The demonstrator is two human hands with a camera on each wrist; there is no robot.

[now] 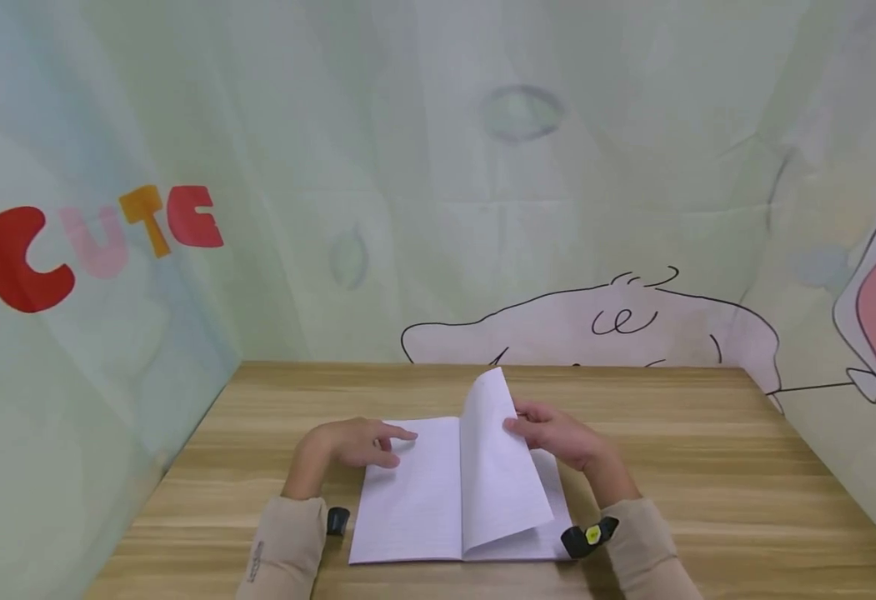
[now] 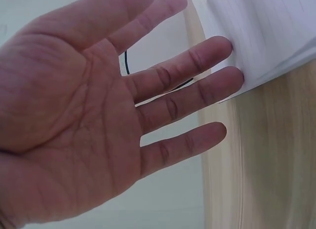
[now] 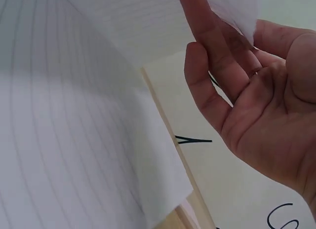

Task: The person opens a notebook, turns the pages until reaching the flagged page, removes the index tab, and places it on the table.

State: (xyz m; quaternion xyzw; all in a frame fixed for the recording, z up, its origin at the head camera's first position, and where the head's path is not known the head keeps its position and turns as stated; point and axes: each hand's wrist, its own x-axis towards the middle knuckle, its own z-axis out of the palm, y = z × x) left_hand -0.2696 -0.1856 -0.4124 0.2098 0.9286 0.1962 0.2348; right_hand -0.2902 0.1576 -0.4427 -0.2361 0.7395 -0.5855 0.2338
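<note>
An open notebook (image 1: 415, 508) with faintly lined white pages lies on the wooden table. One lifted page (image 1: 501, 467) stands up from the spine, leaning to the right over the right-hand side. My right hand (image 1: 561, 433) pinches the outer edge of that page between thumb and fingers; the right wrist view also shows the hand (image 3: 266, 86) with paper between them. At the upper left of the notebook, my left hand (image 1: 358, 442) rests over the left page with its index finger extended. In the left wrist view its fingers (image 2: 192, 61) are spread and fairly straight, beside the paper.
The wooden table (image 1: 317, 392) reaches back to a pale green printed curtain (image 1: 332, 167). Red, pink and orange letters (image 1: 28, 258) decorate its left side, and a cartoon drawing (image 1: 595, 325) is at the back. A dark band (image 1: 588, 537) is near the right wrist.
</note>
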